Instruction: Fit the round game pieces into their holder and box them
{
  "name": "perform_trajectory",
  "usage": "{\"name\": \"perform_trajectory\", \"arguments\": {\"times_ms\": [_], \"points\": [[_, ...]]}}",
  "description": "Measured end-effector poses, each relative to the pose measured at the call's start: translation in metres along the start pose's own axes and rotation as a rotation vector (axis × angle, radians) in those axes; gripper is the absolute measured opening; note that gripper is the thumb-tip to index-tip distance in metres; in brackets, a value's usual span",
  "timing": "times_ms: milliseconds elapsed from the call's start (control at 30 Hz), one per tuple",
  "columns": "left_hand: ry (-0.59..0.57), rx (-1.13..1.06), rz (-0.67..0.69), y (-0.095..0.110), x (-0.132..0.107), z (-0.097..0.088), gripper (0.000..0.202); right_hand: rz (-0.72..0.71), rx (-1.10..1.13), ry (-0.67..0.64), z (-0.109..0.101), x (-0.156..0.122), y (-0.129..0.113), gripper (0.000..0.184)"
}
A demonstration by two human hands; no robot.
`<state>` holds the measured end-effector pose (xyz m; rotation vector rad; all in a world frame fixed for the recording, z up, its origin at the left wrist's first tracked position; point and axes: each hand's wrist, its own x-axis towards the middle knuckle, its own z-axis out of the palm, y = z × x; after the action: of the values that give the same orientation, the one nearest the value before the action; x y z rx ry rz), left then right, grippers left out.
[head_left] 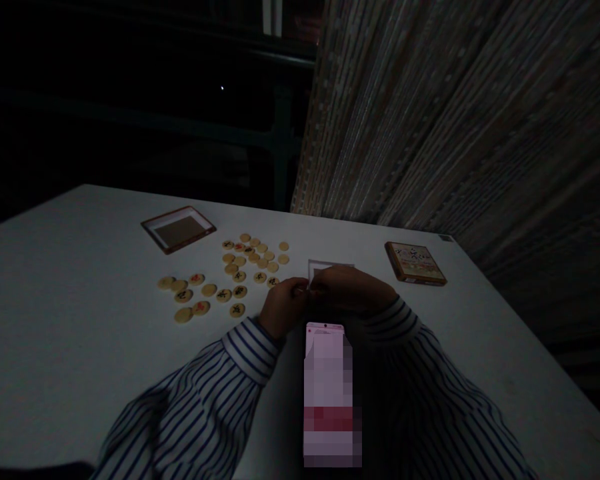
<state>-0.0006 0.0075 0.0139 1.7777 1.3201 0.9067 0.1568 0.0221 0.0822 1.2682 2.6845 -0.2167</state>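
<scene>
My left hand [284,305] and my right hand [355,288] meet over the white table [115,347], fingers curled together at their tips. Anything between the fingertips is too dark and small to make out. Just behind my right hand shows the rim of a shallow white box [331,262], mostly hidden by the hand. Left of my left hand lie round wooden Chinese chess pieces [239,292], some with red or black characters facing up. A lit phone [329,393] is below my hands, its screen blurred out.
An open shallow box part [180,230] with a brown rim lies at the far left. On the right sits a closed printed box [415,263]. A pleated, streaked curtain [390,113] hangs beyond the table's back edge. The room is dim.
</scene>
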Motion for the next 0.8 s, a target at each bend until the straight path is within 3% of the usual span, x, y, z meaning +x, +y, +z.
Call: {"name": "perform_trajectory", "arguments": {"times_ms": [233, 800], "points": [[0.001, 0.039, 0.007, 0.0035, 0.0000, -0.0015, 0.027, 0.098, 0.035, -0.040, -0.0052, -0.0011, 0.0038, 0.025], [0.012, 0.022, -0.018, -0.0014, 0.0005, 0.0005, 0.027, 0.109, 0.025, -0.039, -0.0054, -0.0008, -0.0012, 0.022]]}}
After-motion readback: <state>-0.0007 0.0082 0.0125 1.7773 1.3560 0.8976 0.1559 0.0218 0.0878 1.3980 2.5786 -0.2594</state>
